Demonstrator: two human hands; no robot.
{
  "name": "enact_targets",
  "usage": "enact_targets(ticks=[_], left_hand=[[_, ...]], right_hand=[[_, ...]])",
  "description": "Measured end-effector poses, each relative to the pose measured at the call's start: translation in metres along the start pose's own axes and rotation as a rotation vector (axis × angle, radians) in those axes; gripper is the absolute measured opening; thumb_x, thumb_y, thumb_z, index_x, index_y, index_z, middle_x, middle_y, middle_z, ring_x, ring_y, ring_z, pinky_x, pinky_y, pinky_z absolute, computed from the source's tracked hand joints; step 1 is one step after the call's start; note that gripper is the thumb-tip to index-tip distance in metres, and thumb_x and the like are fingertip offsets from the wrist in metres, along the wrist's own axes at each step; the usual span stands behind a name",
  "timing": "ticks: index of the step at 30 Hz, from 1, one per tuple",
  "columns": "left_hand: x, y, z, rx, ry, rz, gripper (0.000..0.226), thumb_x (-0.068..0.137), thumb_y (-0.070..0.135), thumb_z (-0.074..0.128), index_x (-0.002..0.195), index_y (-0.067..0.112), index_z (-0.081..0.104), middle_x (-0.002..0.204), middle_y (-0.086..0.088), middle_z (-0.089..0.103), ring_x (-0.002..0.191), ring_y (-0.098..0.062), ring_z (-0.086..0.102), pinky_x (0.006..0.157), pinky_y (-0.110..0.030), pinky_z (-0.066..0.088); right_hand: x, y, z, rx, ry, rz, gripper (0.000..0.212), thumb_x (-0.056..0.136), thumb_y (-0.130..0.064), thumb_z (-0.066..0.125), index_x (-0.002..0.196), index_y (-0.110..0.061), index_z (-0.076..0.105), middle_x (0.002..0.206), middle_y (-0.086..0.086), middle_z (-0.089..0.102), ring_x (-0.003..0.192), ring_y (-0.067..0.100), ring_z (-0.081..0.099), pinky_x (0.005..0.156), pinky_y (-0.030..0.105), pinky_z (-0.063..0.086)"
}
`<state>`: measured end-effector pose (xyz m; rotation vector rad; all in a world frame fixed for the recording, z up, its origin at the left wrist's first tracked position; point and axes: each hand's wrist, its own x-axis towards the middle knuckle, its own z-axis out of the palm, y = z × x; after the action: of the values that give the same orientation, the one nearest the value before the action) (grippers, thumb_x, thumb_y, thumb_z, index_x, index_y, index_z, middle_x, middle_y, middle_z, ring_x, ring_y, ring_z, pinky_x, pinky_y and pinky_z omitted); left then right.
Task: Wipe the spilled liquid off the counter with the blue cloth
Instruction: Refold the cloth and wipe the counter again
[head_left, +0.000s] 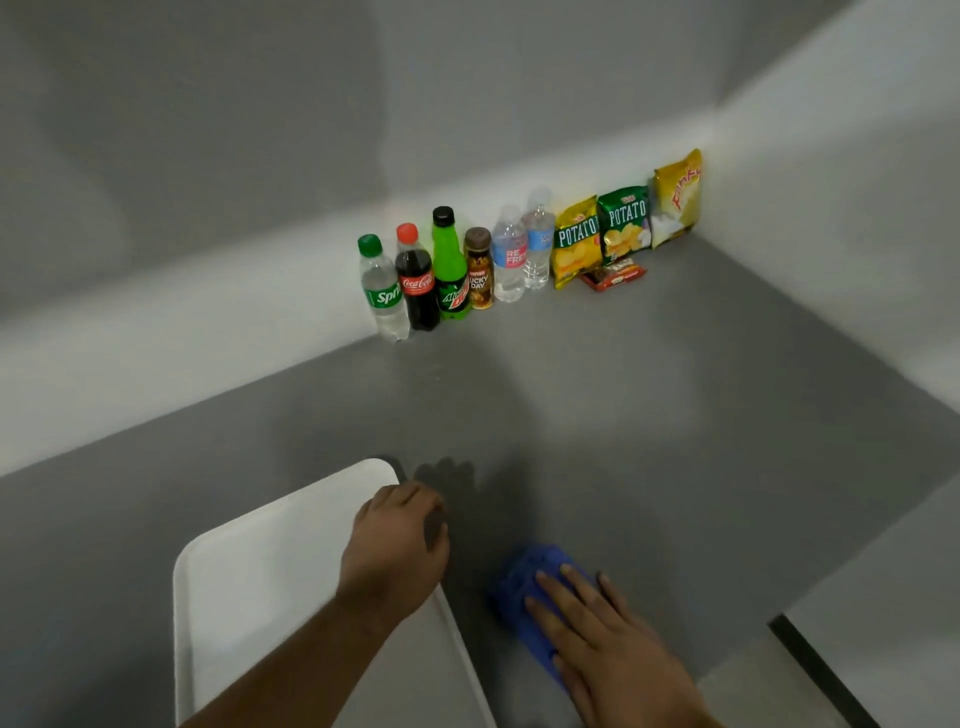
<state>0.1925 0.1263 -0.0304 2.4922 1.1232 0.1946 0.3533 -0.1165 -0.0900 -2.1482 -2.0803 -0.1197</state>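
Mid-wipe, I judge; right grip (597, 634) flat, fingers spread, pressing cloth (519, 582) on table (649, 441) near front edge, just right of tray (260, 571); left grip (395, 545) curled over tray's far-right rim; spill not visible to me; next: sweep cloth under steady pressure; bottles (415, 280) at back edge capped, liquid inside; bags (623, 223) look sealed.

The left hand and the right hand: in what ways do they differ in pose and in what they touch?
The left hand has curled fingers; the right hand lies flat with straight fingers. The left hand grips the edge of the white tray; the right hand presses on the blue cloth. Both are bare and down at the grey counter.
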Motion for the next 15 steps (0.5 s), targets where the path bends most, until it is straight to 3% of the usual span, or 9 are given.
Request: enact_targets(ticks=[2, 4, 7, 9, 12, 15], left_hand=[[0.020, -0.014, -0.003, -0.012, 0.022, -0.031, 0.019, 0.092, 0.030, 0.061, 0.110, 0.030, 0.064, 0.118, 0.006, 0.065, 0.109, -0.018, 0.057, 0.099, -0.032, 0.045], [0.041, -0.027, -0.006, -0.055, 0.043, -0.051, 0.020, 0.091, 0.023, 0.061, 0.110, 0.028, 0.065, 0.121, 0.004, 0.064, 0.111, -0.020, 0.058, 0.098, -0.034, 0.047], [0.074, -0.043, -0.009, -0.117, 0.056, -0.071, 0.025, 0.090, 0.012, 0.060, 0.113, 0.020, 0.067, 0.122, -0.002, 0.064, 0.113, -0.025, 0.059, 0.098, -0.038, 0.049], [0.097, -0.052, -0.010, -0.127, 0.070, -0.092, 0.027, 0.091, 0.010, 0.060, 0.116, 0.016, 0.067, 0.123, -0.005, 0.064, 0.114, -0.027, 0.059, 0.099, -0.039, 0.049], [0.130, -0.065, -0.010, -0.128, 0.074, -0.115, 0.023, 0.092, 0.012, 0.058, 0.113, 0.015, 0.067, 0.119, -0.007, 0.065, 0.111, -0.030, 0.060, 0.095, -0.040, 0.050], [0.156, -0.076, -0.006, -0.135, 0.068, -0.094, 0.029, 0.093, 0.015, 0.057, 0.120, 0.018, 0.064, 0.122, -0.007, 0.064, 0.113, -0.029, 0.059, 0.094, -0.042, 0.050]], right_hand=[[0.030, -0.010, 0.007, 0.018, -0.034, 0.023, 0.052, 0.108, -0.042, 0.025, 0.134, -0.028, 0.069, 0.146, -0.001, 0.060, 0.147, 0.025, 0.036, 0.110, 0.042, 0.033], [0.066, -0.020, 0.011, 0.067, -0.075, 0.065, 0.046, 0.099, -0.044, 0.043, 0.135, -0.030, 0.069, 0.147, -0.002, 0.059, 0.142, 0.023, 0.050, 0.115, 0.041, 0.025], [0.127, -0.024, 0.015, 0.126, -0.126, 0.172, 0.055, 0.090, -0.046, 0.046, 0.141, -0.033, 0.063, 0.154, -0.005, 0.052, 0.141, 0.020, 0.052, 0.118, 0.046, 0.035], [0.169, -0.022, 0.022, 0.169, -0.172, 0.234, 0.058, 0.096, -0.044, 0.036, 0.150, -0.033, 0.052, 0.162, -0.006, 0.041, 0.150, 0.021, 0.038, 0.120, 0.052, 0.035], [0.231, -0.010, 0.042, 0.283, -0.231, 0.265, 0.065, 0.101, -0.044, 0.012, 0.164, -0.032, 0.015, 0.174, -0.006, 0.002, 0.160, 0.020, -0.006, 0.127, 0.052, -0.002], [0.282, 0.006, 0.054, 0.285, -0.208, 0.287, 0.060, 0.105, -0.041, 0.019, 0.163, -0.033, 0.009, 0.174, -0.006, -0.003, 0.159, 0.019, -0.013, 0.124, 0.049, -0.012]])
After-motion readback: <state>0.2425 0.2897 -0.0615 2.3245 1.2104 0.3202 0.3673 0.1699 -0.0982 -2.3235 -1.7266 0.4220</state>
